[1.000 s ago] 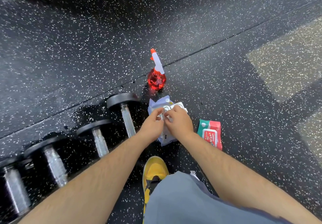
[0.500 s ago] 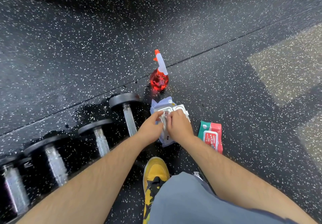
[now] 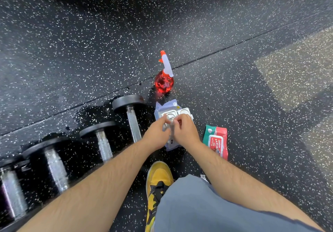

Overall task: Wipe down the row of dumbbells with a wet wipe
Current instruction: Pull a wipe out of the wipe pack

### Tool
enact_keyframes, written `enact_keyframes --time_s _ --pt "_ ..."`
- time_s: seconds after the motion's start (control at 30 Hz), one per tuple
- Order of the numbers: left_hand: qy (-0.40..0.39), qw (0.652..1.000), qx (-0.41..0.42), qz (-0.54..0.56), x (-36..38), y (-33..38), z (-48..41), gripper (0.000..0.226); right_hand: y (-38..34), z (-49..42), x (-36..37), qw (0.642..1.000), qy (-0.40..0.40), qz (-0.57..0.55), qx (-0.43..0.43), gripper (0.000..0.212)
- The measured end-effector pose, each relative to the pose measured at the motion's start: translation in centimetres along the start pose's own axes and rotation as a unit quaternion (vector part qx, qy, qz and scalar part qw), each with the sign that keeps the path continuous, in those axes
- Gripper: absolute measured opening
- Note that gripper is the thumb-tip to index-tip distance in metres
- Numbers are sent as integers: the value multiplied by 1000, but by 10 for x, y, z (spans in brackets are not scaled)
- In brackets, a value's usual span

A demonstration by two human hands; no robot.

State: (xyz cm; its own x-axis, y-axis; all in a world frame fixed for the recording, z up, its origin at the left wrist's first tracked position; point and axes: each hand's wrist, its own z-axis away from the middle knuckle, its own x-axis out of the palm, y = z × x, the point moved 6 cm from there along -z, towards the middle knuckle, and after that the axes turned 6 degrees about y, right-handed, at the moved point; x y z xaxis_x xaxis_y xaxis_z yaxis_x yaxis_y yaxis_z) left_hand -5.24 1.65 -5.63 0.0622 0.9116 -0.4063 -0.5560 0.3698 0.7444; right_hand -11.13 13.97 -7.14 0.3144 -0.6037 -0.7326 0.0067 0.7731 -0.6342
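Observation:
A row of black dumbbells with chrome handles runs along the floor from the right one [image 3: 132,121] past the middle one [image 3: 102,141] down to the lower left. A pale lavender wet wipe pack [image 3: 168,110] with its white lid open lies just right of the row. My left hand [image 3: 157,134] and my right hand [image 3: 185,130] meet over the pack and pinch a white wipe [image 3: 171,123] between their fingertips. How far the wipe is out of the pack is hidden by my fingers.
A red spray bottle [image 3: 164,82] with a white and orange trigger stands beyond the pack. A second wipes pack [image 3: 216,140], red and green, lies to the right. My yellow shoe [image 3: 158,179] and grey shorts [image 3: 216,206] fill the lower centre. The speckled rubber floor [image 3: 216,33] has a wet patch by the dumbbells.
Both hands stay at the pack's opening; the fingertips have shifted slightly on the wipe. The view has drifted a little.

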Motion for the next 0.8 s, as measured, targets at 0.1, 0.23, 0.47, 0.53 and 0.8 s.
enact_keyframes --time_s 0.1,0.23,0.47,0.53,0.8 --pt "0 999 32 -26 2 5 -1 35 -2 6 -2 999 36 18 -37 11" --pt "9 998 50 -47 1 6 -1 35 0 4 5 992 47 99 -58 13" --pt "19 995 71 -63 7 2 -9 31 0 0 8 995 50 84 -32 18" --pt "24 993 78 -83 7 2 -9 32 3 2 9 995 29 84 -38 16" --pt "38 993 84 -76 10 11 -10 31 4 6 -3 998 32 47 -21 13"
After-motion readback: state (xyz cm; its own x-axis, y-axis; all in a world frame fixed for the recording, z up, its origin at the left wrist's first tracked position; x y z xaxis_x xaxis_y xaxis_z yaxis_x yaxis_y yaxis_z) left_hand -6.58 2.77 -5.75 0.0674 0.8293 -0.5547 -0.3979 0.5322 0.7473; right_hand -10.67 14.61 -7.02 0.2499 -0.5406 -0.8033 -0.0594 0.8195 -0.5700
